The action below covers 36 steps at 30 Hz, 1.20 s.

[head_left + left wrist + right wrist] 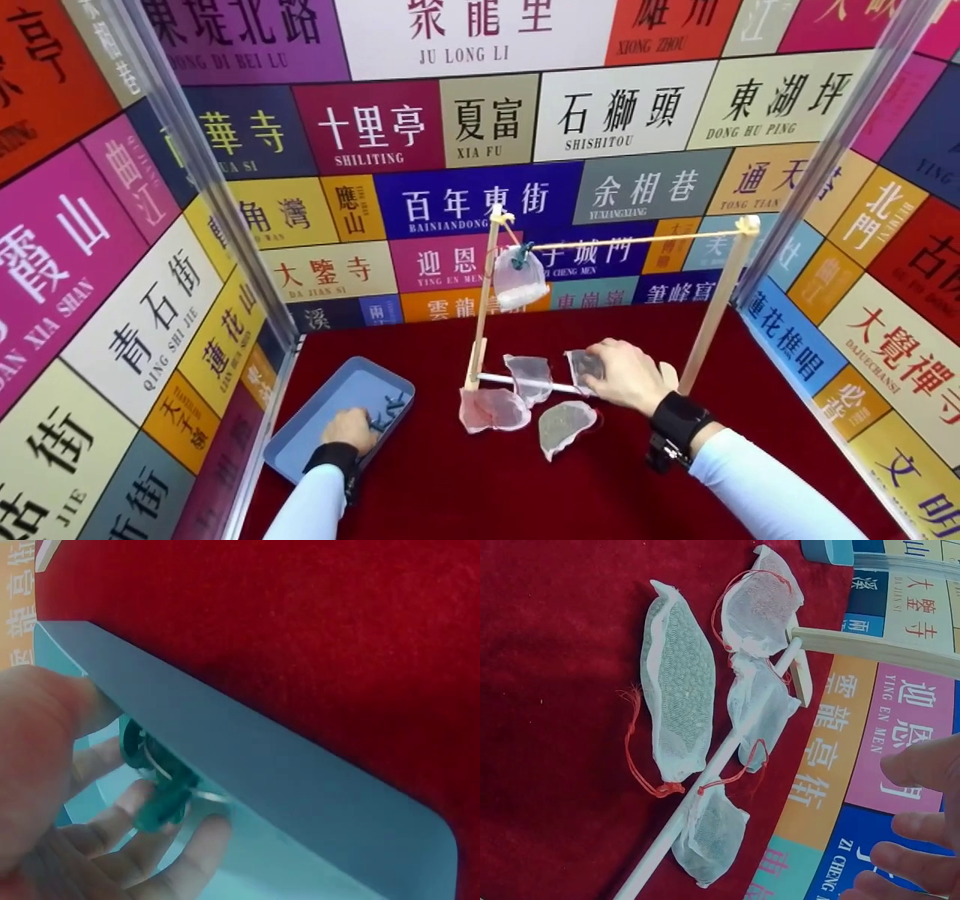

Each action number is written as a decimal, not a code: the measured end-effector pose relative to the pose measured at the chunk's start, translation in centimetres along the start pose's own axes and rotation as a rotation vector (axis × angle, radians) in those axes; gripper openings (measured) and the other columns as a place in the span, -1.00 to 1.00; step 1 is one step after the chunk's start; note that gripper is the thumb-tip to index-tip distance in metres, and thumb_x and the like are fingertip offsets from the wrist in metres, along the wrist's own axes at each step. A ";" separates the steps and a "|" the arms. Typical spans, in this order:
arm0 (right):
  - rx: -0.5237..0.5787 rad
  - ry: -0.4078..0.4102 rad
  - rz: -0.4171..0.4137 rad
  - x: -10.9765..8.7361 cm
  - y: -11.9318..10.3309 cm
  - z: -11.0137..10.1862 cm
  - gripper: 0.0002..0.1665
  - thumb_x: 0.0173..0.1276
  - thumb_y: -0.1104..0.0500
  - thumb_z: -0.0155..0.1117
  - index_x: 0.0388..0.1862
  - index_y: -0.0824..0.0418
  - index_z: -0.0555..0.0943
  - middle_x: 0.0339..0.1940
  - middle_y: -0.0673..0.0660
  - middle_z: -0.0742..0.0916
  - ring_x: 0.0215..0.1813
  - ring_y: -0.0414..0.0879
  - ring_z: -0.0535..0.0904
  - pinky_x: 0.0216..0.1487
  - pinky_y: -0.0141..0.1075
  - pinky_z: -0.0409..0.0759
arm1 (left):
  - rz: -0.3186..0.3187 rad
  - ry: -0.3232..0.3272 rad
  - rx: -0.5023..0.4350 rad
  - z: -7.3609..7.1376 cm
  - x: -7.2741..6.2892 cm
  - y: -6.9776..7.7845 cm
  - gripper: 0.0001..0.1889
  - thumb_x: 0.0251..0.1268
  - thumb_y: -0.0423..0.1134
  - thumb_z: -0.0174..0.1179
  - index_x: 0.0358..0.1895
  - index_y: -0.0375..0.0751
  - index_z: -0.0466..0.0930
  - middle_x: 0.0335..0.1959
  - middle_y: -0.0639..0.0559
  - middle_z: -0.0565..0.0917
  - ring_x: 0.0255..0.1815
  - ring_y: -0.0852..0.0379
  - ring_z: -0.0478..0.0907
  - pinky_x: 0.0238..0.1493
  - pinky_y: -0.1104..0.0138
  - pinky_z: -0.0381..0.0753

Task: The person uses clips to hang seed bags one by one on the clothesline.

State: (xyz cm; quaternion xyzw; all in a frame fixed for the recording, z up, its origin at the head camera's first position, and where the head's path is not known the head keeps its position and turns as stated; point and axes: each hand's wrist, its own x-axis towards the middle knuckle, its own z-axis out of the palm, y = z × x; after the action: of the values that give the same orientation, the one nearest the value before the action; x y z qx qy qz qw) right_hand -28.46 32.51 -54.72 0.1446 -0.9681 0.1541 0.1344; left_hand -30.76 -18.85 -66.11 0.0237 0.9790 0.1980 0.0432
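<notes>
My left hand [350, 430] reaches into a blue tray [289, 450], over several dark green clips [391, 409]. In the left wrist view its fingers spread loosely beside a green clip [166, 795], thumb at the tray wall. My right hand [630, 375] hovers near a white mesh drawstring pouch [712, 832], fingers apart with nothing between them. Three more pouches lie close by: a greenish-filled one [681, 675], a pinkish one [761, 611] and a pale one [761, 709]. Another pouch [517, 281] hangs from a cord [637, 241] by a green clip [520, 256].
A wooden frame stands on the red cloth [420, 487], with a left post [484, 307], a right post [720, 311] and a white bar [705, 772] low between them. Panels printed with coloured signs [630, 116] enclose the back and sides.
</notes>
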 end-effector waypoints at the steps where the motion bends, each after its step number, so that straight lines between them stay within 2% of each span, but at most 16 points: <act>1: 0.002 -0.002 -0.006 0.0 0.0 0.0 -0.50 0.26 0.05 0.66 0.11 0.28 0.82 -0.01 0.25 0.88 0.01 0.24 0.82 0.02 0.19 0.82 | -0.003 0.016 -0.009 0.2 -0.1 -0.1 -0.79 0.34 -0.25 0.49 -0.08 -0.30 0.80 -0.13 -0.28 0.85 -0.10 -0.32 0.80 -0.04 -0.20 0.81; 5: 0.003 -0.006 -0.014 -0.2 -0.1 -0.2 -0.51 0.26 0.07 0.66 0.10 0.28 0.83 -0.02 0.25 0.88 0.01 0.24 0.82 0.03 0.18 0.81 | -0.011 0.078 -0.065 0.8 0.0 -0.2 -0.92 0.20 -0.33 0.40 -0.34 -0.28 0.70 -0.32 -0.25 0.82 -0.24 -0.26 0.78 -0.17 -0.16 0.75; 9: 0.002 -0.019 0.008 -0.7 -0.1 -0.3 -0.51 0.25 0.08 0.67 0.10 0.29 0.83 -0.03 0.26 0.88 0.00 0.23 0.83 0.05 0.18 0.81 | -0.018 0.106 -0.115 1.0 0.1 -0.1 -0.88 0.17 -0.39 0.35 -0.48 -0.25 0.61 -0.47 -0.21 0.76 -0.39 -0.17 0.70 -0.33 -0.03 0.62; 13: 0.009 -0.035 0.015 -0.9 -0.2 -0.1 -0.49 0.25 0.07 0.67 0.12 0.30 0.83 -0.03 0.25 0.89 0.00 0.22 0.83 0.07 0.17 0.82 | 0.002 0.134 -0.106 0.7 -0.2 -0.2 -0.98 0.19 -0.45 0.35 -0.37 -0.34 0.74 -0.41 -0.25 0.80 -0.33 -0.25 0.75 -0.28 -0.08 0.74; 17: 0.017 -0.040 0.007 -0.9 -0.4 0.0 -0.51 0.25 0.09 0.66 0.10 0.30 0.83 -0.01 0.27 0.89 0.01 0.23 0.83 0.08 0.18 0.81 | 0.017 0.148 -0.078 0.0 -0.4 -0.3 -0.82 0.18 -0.47 0.36 -0.17 -0.40 0.85 -0.24 -0.33 0.87 -0.14 -0.42 0.81 -0.05 -0.23 0.83; 22: 0.008 -0.040 -0.001 -0.6 -0.6 0.1 -0.53 0.25 0.11 0.65 0.10 0.28 0.83 -0.02 0.25 0.88 0.02 0.25 0.82 0.03 0.18 0.81 | 0.014 0.150 -0.087 -1.1 -0.2 0.0 -0.84 0.23 -0.49 0.31 -0.22 -0.35 0.87 -0.22 -0.32 0.88 -0.12 -0.42 0.82 -0.03 -0.21 0.84; 30: 0.005 -0.056 0.009 -0.6 -1.1 0.1 -0.52 0.26 0.08 0.63 0.10 0.28 0.83 0.02 0.27 0.88 0.06 0.28 0.81 -0.05 0.22 0.82 | 0.048 0.185 -0.104 -2.3 0.2 1.7 -0.89 0.36 -0.37 0.36 -0.28 -0.24 0.88 -0.25 -0.23 0.89 -0.17 -0.33 0.83 -0.04 -0.20 0.83; 36: 0.007 -0.034 -0.015 -0.7 -1.5 0.4 -0.58 0.25 0.09 0.61 0.05 0.25 0.84 -0.02 0.25 0.89 0.02 0.26 0.82 -0.09 0.21 0.83 | 0.053 0.243 -0.135 -3.0 0.5 4.0 -0.87 0.37 -0.32 0.37 -0.28 -0.18 0.91 -0.30 -0.13 0.92 -0.23 -0.23 0.86 -0.05 -0.16 0.84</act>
State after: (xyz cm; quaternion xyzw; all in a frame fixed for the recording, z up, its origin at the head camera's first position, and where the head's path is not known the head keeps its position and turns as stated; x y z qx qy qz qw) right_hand -27.45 31.19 -54.88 0.1549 -0.9686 0.1541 0.1187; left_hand -31.40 -16.29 -61.87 0.0225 0.9605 0.2658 -0.0792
